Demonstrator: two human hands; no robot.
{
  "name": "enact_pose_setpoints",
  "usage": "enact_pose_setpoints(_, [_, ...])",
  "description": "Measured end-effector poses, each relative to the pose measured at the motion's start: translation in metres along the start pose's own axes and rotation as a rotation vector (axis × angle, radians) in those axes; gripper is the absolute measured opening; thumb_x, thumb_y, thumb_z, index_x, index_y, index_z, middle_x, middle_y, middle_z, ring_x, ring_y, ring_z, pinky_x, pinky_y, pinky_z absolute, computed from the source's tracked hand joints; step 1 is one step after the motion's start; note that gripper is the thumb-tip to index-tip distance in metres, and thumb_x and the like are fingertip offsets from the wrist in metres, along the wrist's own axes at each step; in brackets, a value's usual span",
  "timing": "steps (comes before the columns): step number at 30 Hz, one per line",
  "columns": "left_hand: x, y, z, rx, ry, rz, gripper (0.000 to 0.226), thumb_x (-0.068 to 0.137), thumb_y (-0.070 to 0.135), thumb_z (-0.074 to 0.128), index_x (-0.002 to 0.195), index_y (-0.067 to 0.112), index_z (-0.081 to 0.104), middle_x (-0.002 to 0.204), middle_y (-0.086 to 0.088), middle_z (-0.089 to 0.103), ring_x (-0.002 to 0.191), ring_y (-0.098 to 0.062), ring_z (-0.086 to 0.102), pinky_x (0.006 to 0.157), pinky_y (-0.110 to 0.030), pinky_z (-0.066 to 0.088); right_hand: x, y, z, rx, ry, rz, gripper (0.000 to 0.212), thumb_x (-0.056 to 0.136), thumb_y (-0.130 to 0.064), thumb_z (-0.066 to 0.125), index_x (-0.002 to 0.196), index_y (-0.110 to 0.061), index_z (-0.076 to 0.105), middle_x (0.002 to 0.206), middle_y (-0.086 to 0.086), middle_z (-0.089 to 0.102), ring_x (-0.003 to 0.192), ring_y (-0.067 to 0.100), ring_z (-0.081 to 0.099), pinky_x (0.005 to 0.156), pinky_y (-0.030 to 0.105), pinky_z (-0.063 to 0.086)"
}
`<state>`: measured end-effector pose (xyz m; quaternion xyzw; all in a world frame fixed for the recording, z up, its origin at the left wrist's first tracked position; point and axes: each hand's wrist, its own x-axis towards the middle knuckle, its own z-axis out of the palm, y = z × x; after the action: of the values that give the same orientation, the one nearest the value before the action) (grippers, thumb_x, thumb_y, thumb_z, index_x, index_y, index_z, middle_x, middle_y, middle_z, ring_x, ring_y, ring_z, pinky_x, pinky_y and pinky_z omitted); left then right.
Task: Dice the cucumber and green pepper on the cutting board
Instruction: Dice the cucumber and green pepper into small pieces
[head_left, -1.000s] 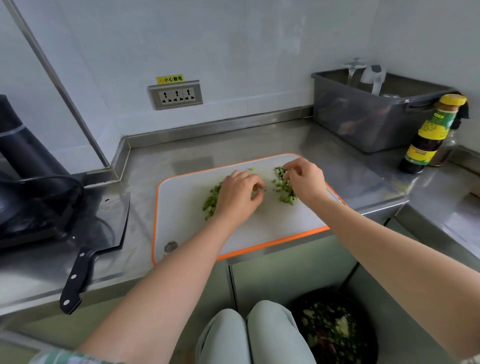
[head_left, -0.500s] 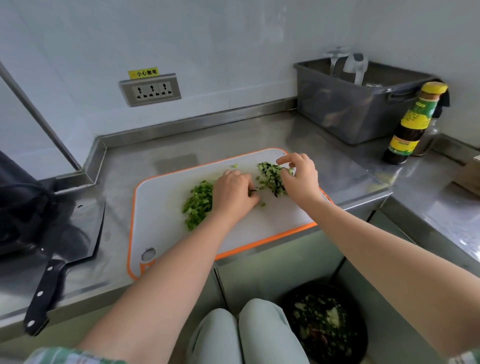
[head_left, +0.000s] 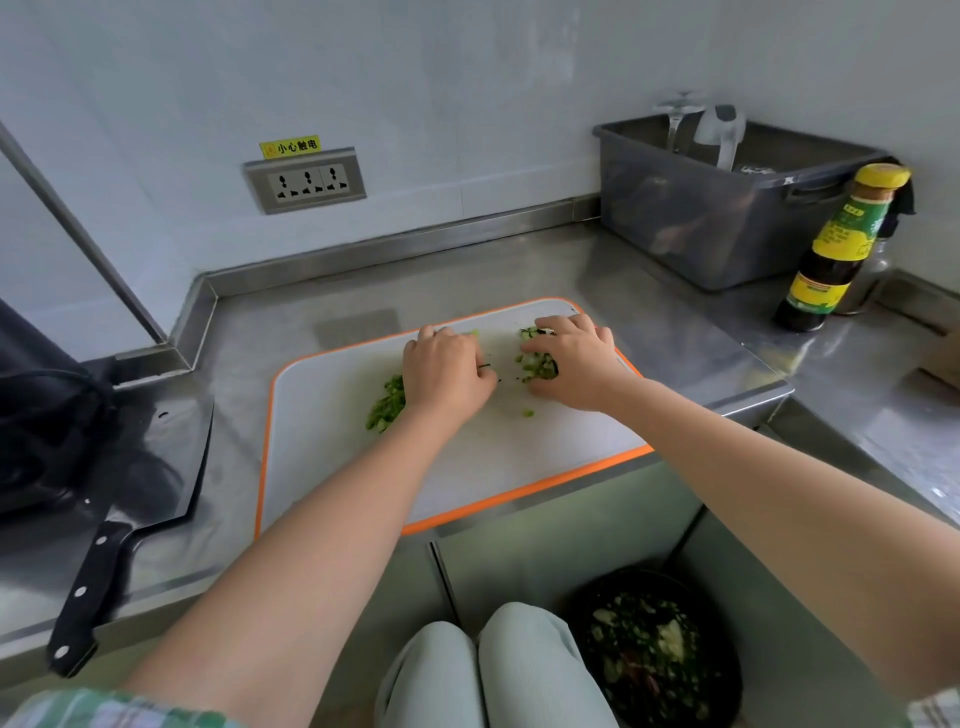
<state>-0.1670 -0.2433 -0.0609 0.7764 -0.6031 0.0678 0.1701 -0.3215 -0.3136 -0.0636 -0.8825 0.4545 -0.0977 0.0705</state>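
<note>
A white cutting board (head_left: 332, 441) with an orange rim lies on the steel counter. My left hand (head_left: 447, 374) rests palm down on its far middle, fingers loosely bent, and covers the right end of a pile of diced green pepper (head_left: 387, 402). My right hand (head_left: 582, 364) is cupped round a pile of diced cucumber (head_left: 537, 364), which shows between thumb and fingers. A few loose bits (head_left: 528, 413) lie between the hands. A black-handled cleaver (head_left: 83, 597) lies on the counter left of the board, in neither hand.
A grey tub (head_left: 717, 228) stands at the back right, with a sauce bottle (head_left: 836, 249) beside it. Black cookware (head_left: 41, 415) sits at the far left. Below the counter edge, a dark bin (head_left: 654, 654) of scraps stands by my knees. A wall socket (head_left: 306, 182) is behind.
My right hand has dropped from pinching at the cucumber pile's far side to cupping the pile. My left hand has moved slightly right, covering more pepper. The camera shifted.
</note>
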Motion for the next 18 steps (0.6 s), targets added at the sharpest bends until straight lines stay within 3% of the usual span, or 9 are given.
enact_pose_setpoints(3, [0.002, -0.001, -0.001, -0.072, 0.001, -0.008, 0.015, 0.077, 0.025, 0.061, 0.086, 0.026, 0.073, 0.096, -0.001, 0.068, 0.102, -0.027, 0.053, 0.081, -0.031, 0.04, 0.002, -0.003, 0.001, -0.043, 0.026, 0.019, 0.032, 0.085, -0.035, 0.064, 0.117, -0.033, 0.065, 0.143, -0.003, 0.041, 0.133, 0.023, 0.026, 0.102, 0.038, 0.022])
enact_pose_setpoints(8, [0.006, -0.003, 0.002, -0.426, -0.053, -0.051, 0.016, 0.076, 0.017, 0.066, 0.088, 0.025, 0.073, 0.09, 0.009, 0.071, 0.105, -0.022, 0.05, 0.087, -0.027, 0.04, 0.002, 0.001, 0.002, 0.084, 0.116, 0.025, 0.022, 0.086, -0.025, 0.064, 0.107, -0.03, 0.07, 0.133, -0.005, 0.05, 0.128, 0.02, 0.032, 0.094, 0.035, 0.02])
enact_pose_setpoints(12, [0.008, 0.001, 0.001, -0.455, -0.069, -0.001, 0.017, 0.076, 0.016, 0.065, 0.086, 0.029, 0.071, 0.091, 0.013, 0.07, 0.105, -0.019, 0.049, 0.091, -0.027, 0.04, 0.005, -0.002, 0.001, 0.214, 0.248, 0.002, 0.015, 0.086, -0.032, 0.067, 0.1, -0.031, 0.07, 0.117, -0.009, 0.059, 0.12, 0.016, 0.042, 0.078, 0.029, 0.012])
enact_pose_setpoints(15, [0.009, 0.006, 0.002, -0.487, -0.088, -0.005, 0.017, 0.079, 0.016, 0.065, 0.085, 0.03, 0.071, 0.092, 0.012, 0.07, 0.108, -0.018, 0.048, 0.092, -0.026, 0.039, 0.007, -0.006, -0.004, 0.2, 0.281, -0.002, 0.008, 0.085, -0.037, 0.069, 0.085, -0.03, 0.071, 0.1, -0.009, 0.062, 0.113, 0.015, 0.048, 0.076, 0.03, 0.012])
enact_pose_setpoints(18, [0.01, 0.009, 0.002, -0.519, -0.089, -0.026, 0.016, 0.08, 0.016, 0.064, 0.086, 0.029, 0.073, 0.093, 0.011, 0.071, 0.11, -0.016, 0.047, 0.091, -0.024, 0.038, 0.007, -0.004, -0.008, 0.168, 0.276, 0.02, 0.01, 0.087, -0.035, 0.066, 0.083, -0.027, 0.071, 0.098, -0.009, 0.062, 0.109, 0.015, 0.049, 0.078, 0.031, 0.013])
